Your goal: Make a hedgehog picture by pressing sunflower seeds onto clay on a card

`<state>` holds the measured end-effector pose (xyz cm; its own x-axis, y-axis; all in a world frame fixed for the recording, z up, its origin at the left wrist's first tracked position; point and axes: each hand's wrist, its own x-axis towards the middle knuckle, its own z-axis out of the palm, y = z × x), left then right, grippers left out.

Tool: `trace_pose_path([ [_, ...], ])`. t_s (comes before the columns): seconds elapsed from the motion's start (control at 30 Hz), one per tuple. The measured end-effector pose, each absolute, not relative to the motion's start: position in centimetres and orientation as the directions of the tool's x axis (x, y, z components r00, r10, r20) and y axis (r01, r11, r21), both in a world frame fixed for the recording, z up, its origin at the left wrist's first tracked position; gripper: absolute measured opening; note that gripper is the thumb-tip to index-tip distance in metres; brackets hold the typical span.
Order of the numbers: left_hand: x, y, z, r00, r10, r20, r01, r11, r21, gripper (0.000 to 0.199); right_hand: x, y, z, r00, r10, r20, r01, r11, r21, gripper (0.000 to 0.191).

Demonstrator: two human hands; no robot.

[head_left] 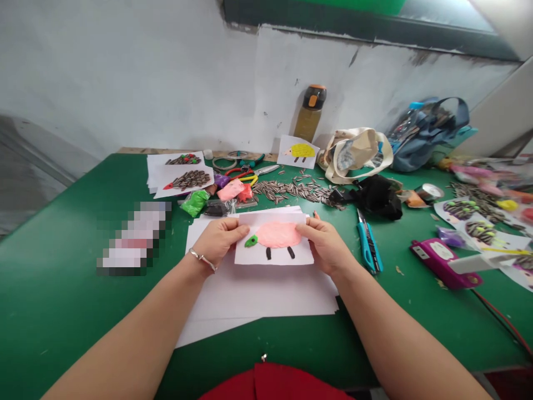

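Note:
Between my two hands is a white card [250,256] bearing a flat clay animal [278,235] with a pink body, green head and two black legs. My left hand [222,239] pinches the card's left edge, thumb on the front. At the right edge, my right hand [327,241] grips it the same way, its thumb reaching the pink clay. Fingers behind the card are partly hidden. Beneath lies a stack of white paper [266,294]. Just beyond are bags of green clay [195,203] and pink clay [230,190], plus scattered sunflower seeds [291,190].
Seed-covered cards [189,180] lie at the back left, near pliers [250,163]. A teal utility knife [368,244] and a magenta device [445,264] are on the right. A bottle [308,114], a cream bag [358,153] and a blue bag [428,133] stand by the wall.

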<state>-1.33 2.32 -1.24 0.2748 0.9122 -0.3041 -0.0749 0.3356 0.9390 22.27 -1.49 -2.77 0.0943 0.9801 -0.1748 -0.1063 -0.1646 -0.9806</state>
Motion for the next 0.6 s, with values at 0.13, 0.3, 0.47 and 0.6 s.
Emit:
trace_pose_path([
  [0.13,-1.05,2.16,-0.94,0.304,0.893,-0.331,-0.101,0.376,0.921,0.038,22.31,-1.48,-2.98,0.113,0.979,-0.170,-0.123,-0.156,-0.980,0.022],
  [0.3,-1.11,2.29,-1.18,0.327,0.883,-0.338,-0.061,0.376,0.924,0.037,22.24,-1.53,-2.88,0.121,0.983,-0.137,-0.152,-0.118,-0.981,0.024],
  [0.47,-1.13,2.54,-1.20,0.274,0.900,-0.339,-0.088,0.375,0.923,0.036,22.11,-1.46,-2.78,0.076,0.990,-0.115,-0.112,-0.106,-0.988,0.027],
  [0.6,-1.04,2.54,-1.00,0.276,0.900,-0.339,-0.092,0.375,0.922,0.037,22.09,-1.42,-2.99,0.084,0.994,-0.069,-0.015,-0.068,-0.998,0.031],
])
